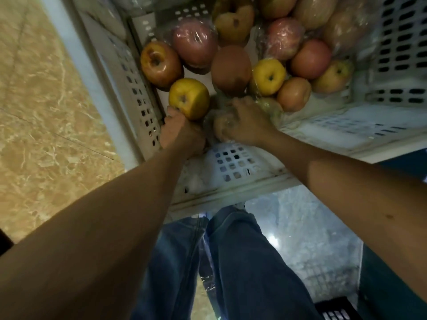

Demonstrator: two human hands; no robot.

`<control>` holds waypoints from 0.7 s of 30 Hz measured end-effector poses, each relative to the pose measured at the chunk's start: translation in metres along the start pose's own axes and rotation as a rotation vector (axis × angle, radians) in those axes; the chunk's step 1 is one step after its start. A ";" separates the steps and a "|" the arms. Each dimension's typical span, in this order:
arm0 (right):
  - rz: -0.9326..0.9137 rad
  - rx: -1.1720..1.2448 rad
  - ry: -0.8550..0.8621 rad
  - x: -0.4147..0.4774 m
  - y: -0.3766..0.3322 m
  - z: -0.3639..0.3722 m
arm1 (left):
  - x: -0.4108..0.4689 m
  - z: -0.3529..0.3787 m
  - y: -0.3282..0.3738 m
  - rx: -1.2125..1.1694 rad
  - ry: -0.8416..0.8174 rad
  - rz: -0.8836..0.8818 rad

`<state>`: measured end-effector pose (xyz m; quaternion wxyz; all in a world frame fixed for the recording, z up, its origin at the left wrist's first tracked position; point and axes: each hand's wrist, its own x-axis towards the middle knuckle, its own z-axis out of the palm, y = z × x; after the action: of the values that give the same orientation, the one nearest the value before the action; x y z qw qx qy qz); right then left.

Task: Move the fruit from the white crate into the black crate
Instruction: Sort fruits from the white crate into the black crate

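Observation:
The white crate (233, 162) stands in front of me, holding several apples, some in clear plastic wrap. My left hand (180, 132) reaches into its near left corner and grips a yellow apple (189, 98) from below. Beside it, my right hand (245, 122) curls over a plastic-wrapped fruit (220, 128) near the crate's front wall. Only a corner of the black crate (335, 310) shows, on the floor at the bottom right, behind my legs.
A red wrapped apple (195, 43), a brownish apple (231, 68) and a small yellow apple (269, 76) lie further in. The crate sits on a white ledge (76, 54). Beige marble floor (34, 112) lies to the left. My jeans-clad legs fill the bottom middle.

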<state>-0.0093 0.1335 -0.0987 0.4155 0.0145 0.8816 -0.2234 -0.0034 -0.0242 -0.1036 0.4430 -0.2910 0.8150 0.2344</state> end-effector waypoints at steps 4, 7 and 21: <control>0.330 0.441 0.407 -0.010 0.001 -0.024 | -0.001 -0.023 0.008 -0.101 0.005 0.053; 0.719 0.652 0.477 -0.007 0.017 -0.034 | 0.002 -0.032 0.013 -0.166 -0.002 0.081; 0.806 0.815 0.180 0.027 0.035 -0.009 | 0.027 0.007 0.018 -0.456 0.126 0.018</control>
<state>-0.0262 0.1648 -0.1266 0.3521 0.5266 0.6813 -0.3669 -0.0229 -0.0141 -0.1281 0.3119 -0.3902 0.7697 0.3975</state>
